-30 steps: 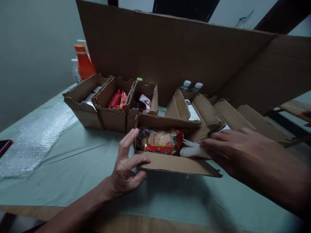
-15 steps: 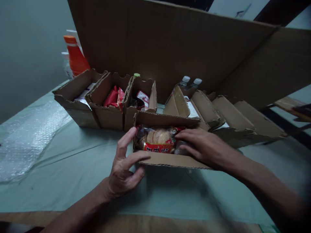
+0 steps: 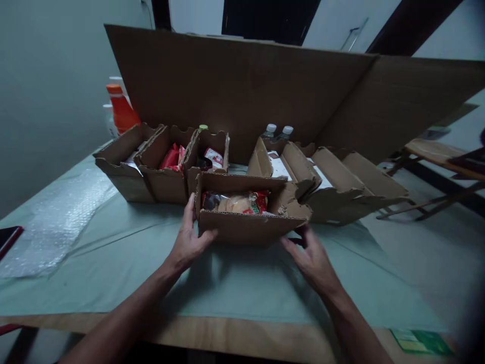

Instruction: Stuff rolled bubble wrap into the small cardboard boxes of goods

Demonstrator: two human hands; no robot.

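A narrow open cardboard box (image 3: 246, 227) is between my two hands, in front of a row of similar boxes. Inside it lies a clear and red packet of pale round biscuits (image 3: 237, 203). My left hand (image 3: 189, 242) grips the box's left end, fingers along the side and thumb across the front. At the lower right corner, my right hand (image 3: 312, 260) holds the box with its thumb in front and its fingers partly hidden beneath. The box seems slightly tilted; whether its base touches the cloth I cannot tell.
Cardboard boxes with red packets (image 3: 173, 157) and white packets (image 3: 279, 167) stand behind, with a gap in their row. A tall cardboard panel (image 3: 242, 91) rises at the back. Bubble wrap (image 3: 64, 222), an orange bottle (image 3: 123, 111) and a dark phone-like object (image 3: 9, 237) are at left.
My right hand has left the packet inside the box and moved to the box's lower right corner. The box front now faces me more, and the camera view has shifted upward.
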